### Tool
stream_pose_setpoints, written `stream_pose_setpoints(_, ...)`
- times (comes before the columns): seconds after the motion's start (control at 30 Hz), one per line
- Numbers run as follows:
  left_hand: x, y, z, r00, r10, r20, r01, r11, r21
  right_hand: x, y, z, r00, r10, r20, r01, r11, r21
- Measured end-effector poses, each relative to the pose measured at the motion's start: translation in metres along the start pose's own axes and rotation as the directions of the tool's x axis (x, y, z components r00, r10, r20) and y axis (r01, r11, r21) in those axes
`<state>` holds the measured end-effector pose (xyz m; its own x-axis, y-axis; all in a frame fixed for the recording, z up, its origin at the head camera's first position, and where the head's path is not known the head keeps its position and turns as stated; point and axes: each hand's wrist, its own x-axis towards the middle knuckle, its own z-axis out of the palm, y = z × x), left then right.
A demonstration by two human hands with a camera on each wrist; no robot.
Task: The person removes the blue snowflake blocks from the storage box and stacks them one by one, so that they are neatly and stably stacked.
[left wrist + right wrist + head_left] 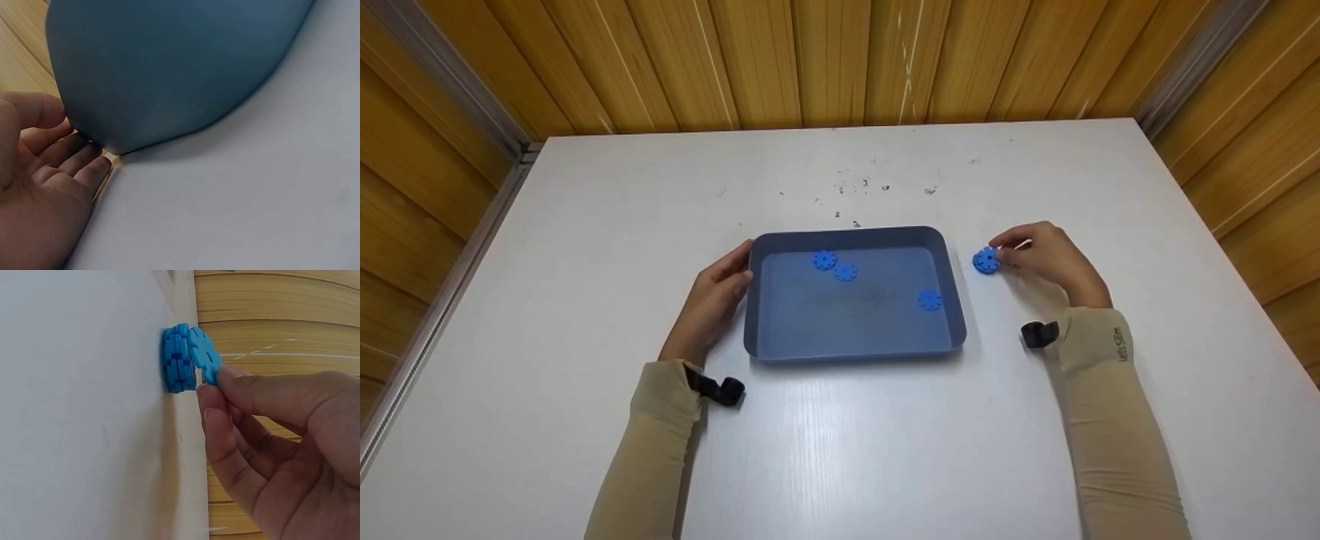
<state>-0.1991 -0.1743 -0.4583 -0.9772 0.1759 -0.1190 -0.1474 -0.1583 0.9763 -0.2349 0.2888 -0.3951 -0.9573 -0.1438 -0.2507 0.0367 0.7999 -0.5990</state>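
Note:
A blue-grey rectangular tray [840, 330] lies on the white table. My left hand [712, 300] touches its left outer wall, thumb nearer me and fingers toward the far corner; none reach inside. In the left wrist view the tray wall [169, 67] hides some fingertip contact. To the right of the tray, my right hand [1050, 259] pinches a blue notched disc [203, 351] between thumb and fingertips. That disc is tilted at the top of a short stack of similar blue discs [177, 360] standing on the table.
Three blue notched discs lie apart from the stack inside the tray: one disc [824, 259] and a second disc [845, 271] near the far wall, a third disc [929, 300] at the right. Dark marks [864, 184] spot the table beyond. Wood-patterned panels [832, 60] stand behind.

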Motion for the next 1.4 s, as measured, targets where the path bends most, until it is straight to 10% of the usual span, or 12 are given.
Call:
stream_pose_setpoints(0.83, 0.001, 0.000, -0.001, 1.000, -0.001, -0.007, 0.001, 1.000, -0.027, 0.002, -0.005, -0.002, 0.999, -0.039, -0.033, 0.038, 0.999, -0.023)
stream_pose_setpoints(1.4, 0.000, -0.002, -0.001, 1.000, 0.005, -0.017, -0.006, 1.000, -0.018, -0.002, -0.053, -0.004, 0.993, -0.118, -0.015, 0.118, 0.993, -0.005)
